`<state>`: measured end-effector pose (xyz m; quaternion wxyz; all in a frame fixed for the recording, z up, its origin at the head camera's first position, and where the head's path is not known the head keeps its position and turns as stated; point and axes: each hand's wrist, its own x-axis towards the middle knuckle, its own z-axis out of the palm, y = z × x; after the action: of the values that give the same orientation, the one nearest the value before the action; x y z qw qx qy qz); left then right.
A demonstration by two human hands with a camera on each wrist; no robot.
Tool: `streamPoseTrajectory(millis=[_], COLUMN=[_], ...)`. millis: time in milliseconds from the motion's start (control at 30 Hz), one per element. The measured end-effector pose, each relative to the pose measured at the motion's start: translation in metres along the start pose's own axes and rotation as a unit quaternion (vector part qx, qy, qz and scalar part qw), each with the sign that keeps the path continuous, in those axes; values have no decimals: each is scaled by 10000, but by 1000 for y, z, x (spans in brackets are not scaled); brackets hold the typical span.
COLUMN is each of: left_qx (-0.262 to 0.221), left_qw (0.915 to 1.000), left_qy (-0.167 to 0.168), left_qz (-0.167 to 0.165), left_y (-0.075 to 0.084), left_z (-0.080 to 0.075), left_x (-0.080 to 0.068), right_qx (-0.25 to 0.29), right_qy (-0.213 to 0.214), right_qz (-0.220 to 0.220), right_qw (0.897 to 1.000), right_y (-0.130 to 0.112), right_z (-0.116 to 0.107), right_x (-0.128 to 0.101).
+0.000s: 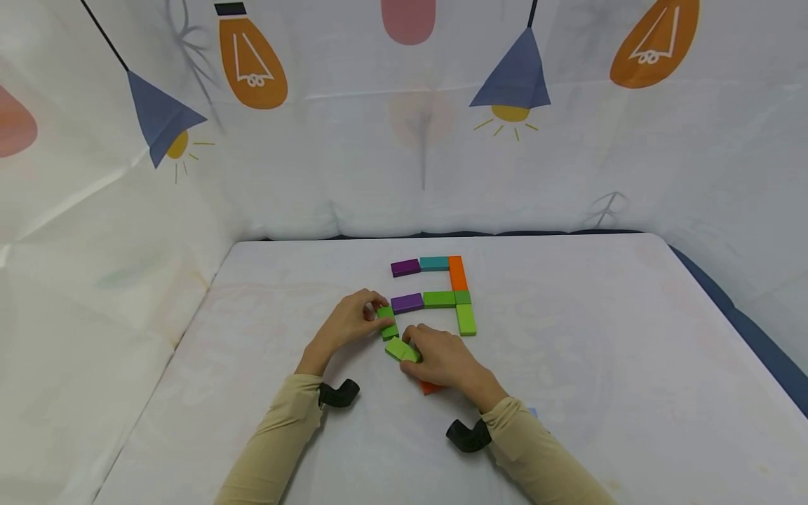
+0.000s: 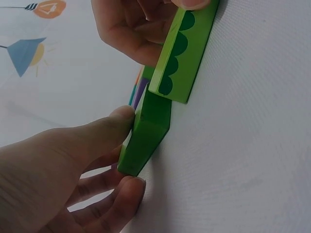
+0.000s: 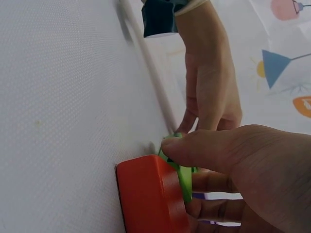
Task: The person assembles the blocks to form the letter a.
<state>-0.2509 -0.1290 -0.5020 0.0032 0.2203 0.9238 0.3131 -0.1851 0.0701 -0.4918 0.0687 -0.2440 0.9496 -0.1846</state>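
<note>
My left hand [image 1: 353, 319] pinches a green block [image 1: 388, 323] between thumb and fingers at the left end of a line of blocks. In the left wrist view this green block [image 2: 148, 133] stands on the table, thumb on one side and fingers on the other. My right hand [image 1: 445, 356] grips a light green block [image 1: 399, 348] with dark green scallops on its side, set at an angle just below the first. In the left wrist view their ends meet. An orange-red block [image 3: 148, 194] lies beside the right hand, partly hidden under it in the head view.
Purple [image 1: 407, 303], light green [image 1: 439, 299] and green blocks form a middle row. Above it run a dark purple block [image 1: 405, 268], a teal block [image 1: 434, 264] and an upright orange block [image 1: 458, 273]. A blue piece [image 1: 533, 412] peeks out by the right sleeve.
</note>
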Motion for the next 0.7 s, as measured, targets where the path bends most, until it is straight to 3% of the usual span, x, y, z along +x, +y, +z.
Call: streamPoseTrajectory(millis=[700], left_qx=[-9], left_qw=[10000], left_qy=[-23], left_qz=[-23], left_y=[2], left_z=[0], left_x=[0], right_qx=[-134], right_qy=[54], right_qz=[-118], right_qw=[9998], right_y=[-1], right_z=[-3], right_x=[1])
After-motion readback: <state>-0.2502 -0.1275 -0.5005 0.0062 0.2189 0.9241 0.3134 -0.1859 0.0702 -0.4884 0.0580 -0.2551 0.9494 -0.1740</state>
